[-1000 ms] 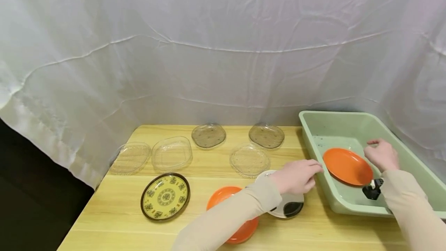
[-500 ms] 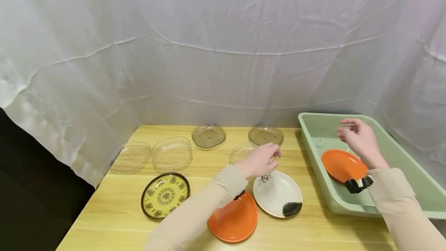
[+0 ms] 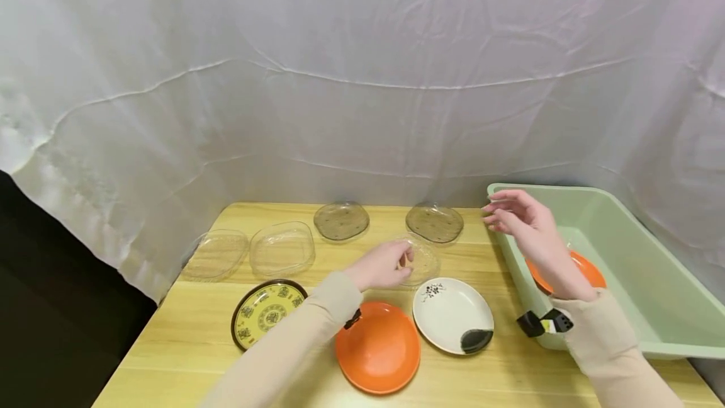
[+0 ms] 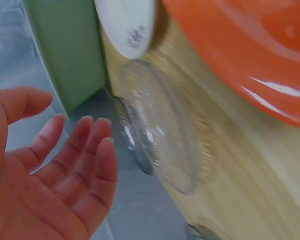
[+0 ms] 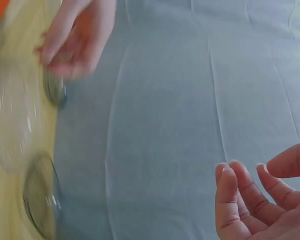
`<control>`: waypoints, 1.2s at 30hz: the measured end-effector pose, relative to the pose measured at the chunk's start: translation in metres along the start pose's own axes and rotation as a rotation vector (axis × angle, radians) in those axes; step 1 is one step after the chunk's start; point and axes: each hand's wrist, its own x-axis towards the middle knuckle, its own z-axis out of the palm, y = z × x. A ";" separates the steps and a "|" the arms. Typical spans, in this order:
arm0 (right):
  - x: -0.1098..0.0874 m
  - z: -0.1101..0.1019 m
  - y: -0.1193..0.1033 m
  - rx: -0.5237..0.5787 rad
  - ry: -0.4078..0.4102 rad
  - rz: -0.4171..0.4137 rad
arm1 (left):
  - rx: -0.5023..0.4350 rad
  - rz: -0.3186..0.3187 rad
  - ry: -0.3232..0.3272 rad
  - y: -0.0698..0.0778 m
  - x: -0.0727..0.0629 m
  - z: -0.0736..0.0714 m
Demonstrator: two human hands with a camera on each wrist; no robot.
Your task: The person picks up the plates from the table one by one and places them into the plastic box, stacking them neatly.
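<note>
My left hand [image 3: 382, 266] hovers over the middle of the table, fingers loosely bent around nothing. Partly behind it lies a clear glass plate [image 3: 423, 263]; in the left wrist view the same glass plate [image 4: 160, 125] stands beyond the fingertips. Below the left wrist is an orange plate [image 3: 378, 354], with a white plate [image 3: 450, 313] bearing a dark patch to its right. My right hand [image 3: 527, 222] hangs above the left rim of the green basin [image 3: 651, 276], holding nothing, its fingers relaxed. Inside the basin, another orange plate [image 3: 589, 269] is partly hidden by that hand.
Two smoky glass plates [image 3: 342, 220] sit along the back edge. Two clear glass dishes [image 3: 281, 249] lie at the left. A yellow patterned plate [image 3: 266, 307] with a dark rim is partly under the left sleeve. A grey curtain [image 3: 340, 112] hangs behind the table.
Both hands have moved left: the left from beside the basin to over the table, the right from inside the basin to above its left rim. The white plate is now uncovered.
</note>
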 end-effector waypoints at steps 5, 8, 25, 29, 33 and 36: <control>-0.010 0.038 0.009 0.031 -0.063 0.049 | -0.044 -0.072 -0.065 -0.017 -0.019 0.000; -0.015 0.059 0.023 0.069 -0.103 0.119 | -0.043 -0.092 -0.092 -0.028 -0.030 0.001; -0.023 0.117 0.081 0.393 -0.133 0.600 | -0.084 -0.227 -0.223 -0.057 -0.054 0.015; -0.024 0.119 0.088 0.421 -0.117 0.646 | -0.093 -0.233 -0.235 -0.058 -0.055 0.016; -0.024 0.121 0.095 0.402 -0.104 0.675 | -0.115 -0.238 -0.263 -0.058 -0.056 0.018; -0.025 0.122 0.099 0.385 -0.098 0.692 | -0.122 -0.240 -0.279 -0.057 -0.056 0.019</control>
